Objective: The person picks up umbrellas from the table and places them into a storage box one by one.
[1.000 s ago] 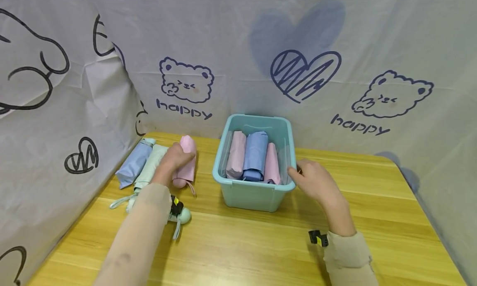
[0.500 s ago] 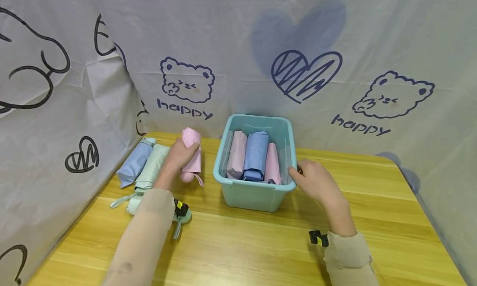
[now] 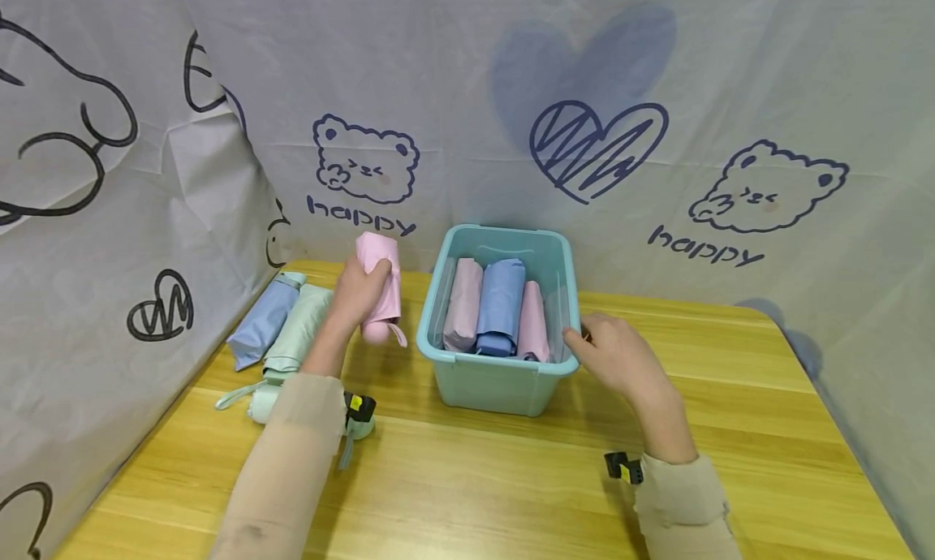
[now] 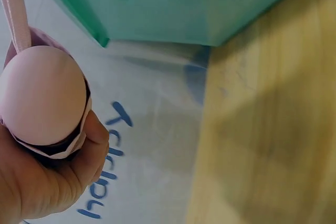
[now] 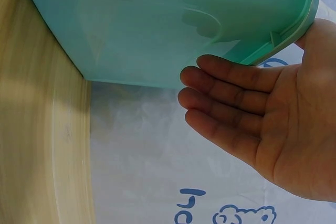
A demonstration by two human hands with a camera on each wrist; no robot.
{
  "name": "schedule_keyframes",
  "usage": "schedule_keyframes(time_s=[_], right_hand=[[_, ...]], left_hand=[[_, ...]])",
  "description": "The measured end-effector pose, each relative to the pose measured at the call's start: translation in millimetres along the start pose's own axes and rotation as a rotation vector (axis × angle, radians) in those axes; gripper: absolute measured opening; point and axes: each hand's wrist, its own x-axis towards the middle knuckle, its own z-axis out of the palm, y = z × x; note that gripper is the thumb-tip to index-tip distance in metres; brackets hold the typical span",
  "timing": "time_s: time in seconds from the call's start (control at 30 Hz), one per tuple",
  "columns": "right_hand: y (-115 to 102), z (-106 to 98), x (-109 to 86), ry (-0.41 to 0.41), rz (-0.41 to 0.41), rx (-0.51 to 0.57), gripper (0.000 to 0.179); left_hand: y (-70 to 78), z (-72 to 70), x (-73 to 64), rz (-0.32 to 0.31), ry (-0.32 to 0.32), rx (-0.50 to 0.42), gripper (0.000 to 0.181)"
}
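Pink folded umbrella (image 3: 389, 302): in the left hand (image 3: 355, 294), top toward the printed curtain (image 3: 475, 138), round handle (image 4: 44, 95) toward the person.
Left grip: fingers and thumb wrap the umbrella's middle, left of the teal bin (image 3: 493, 386) and apart from it.
Right hand (image 3: 619, 355): thumb touching the bin's rim, fingers nearly straight outside; I can't tell whether they meet the wall.
Inside the bin: dusty-pink umbrella (image 3: 463, 304), blue umbrella (image 3: 501, 300), small pink umbrella (image 3: 533, 325), side by side.
Table's (image 3: 467, 495) left: light-blue umbrella (image 3: 266, 320), mint umbrella (image 3: 301, 323), second mint umbrella (image 3: 264, 402) partly behind the sleeve (image 3: 285, 463).
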Motion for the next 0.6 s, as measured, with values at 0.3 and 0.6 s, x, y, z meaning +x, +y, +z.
schedule_keyframes(time_s=[0.3,0.6], right_hand=[[0,1,-0.1,-0.004,-0.002,0.006,0.029],[-1,1,-1.4,0.0,-0.004,0.004,0.032]], left_hand=[[34.7,-9.4,-10.7,0.074,0.021,-0.052,0.068],[76.6,-11.9,-21.8,0.154,-0.011,-0.088,0.064]])
